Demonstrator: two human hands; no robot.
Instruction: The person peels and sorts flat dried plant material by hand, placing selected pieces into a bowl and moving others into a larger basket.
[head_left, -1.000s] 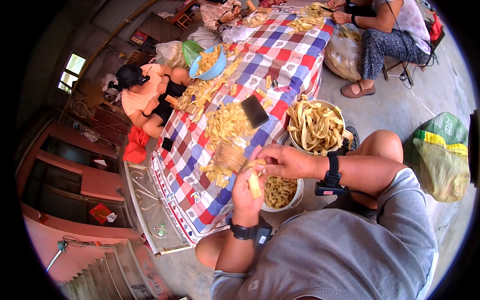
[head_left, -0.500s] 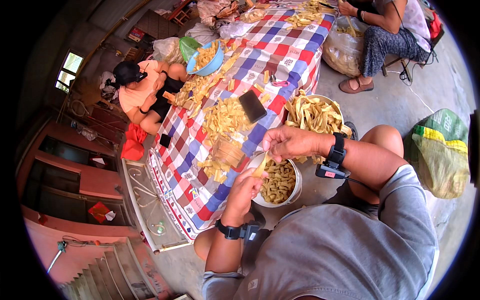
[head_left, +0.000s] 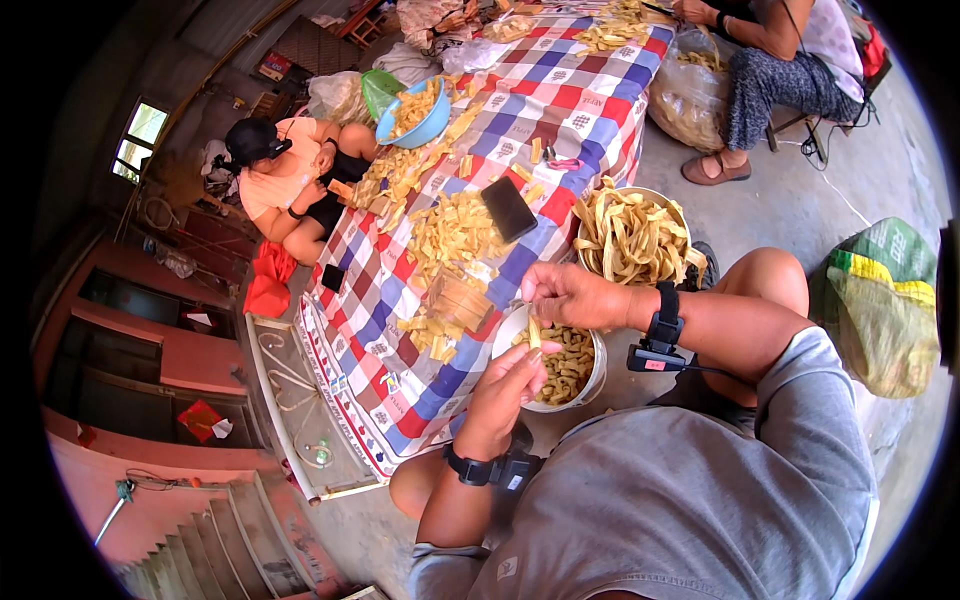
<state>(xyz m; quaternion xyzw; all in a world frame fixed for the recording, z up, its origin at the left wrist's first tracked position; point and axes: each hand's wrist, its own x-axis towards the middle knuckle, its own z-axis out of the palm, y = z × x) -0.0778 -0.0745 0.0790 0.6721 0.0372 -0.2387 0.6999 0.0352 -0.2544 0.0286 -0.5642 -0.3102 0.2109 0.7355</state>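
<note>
1. Pinching a yellow strip (head_left: 534,334) between left fingers (head_left: 522,370), over the white bucket (head_left: 510,331) of small pieces (head_left: 568,368).
2. Bunching right fingers (head_left: 546,282) together just above the strip; cannot tell if grasping it.
3. Sitting beside the checked table (head_left: 425,395), with loose strips (head_left: 452,235) heaped next to a black phone (head_left: 509,209).

A narrow, pale yellow strip (head_left: 534,333) points up the frame, leaning slightly left, a little below and right of the frame's centre; its lower end is hidden.
</note>
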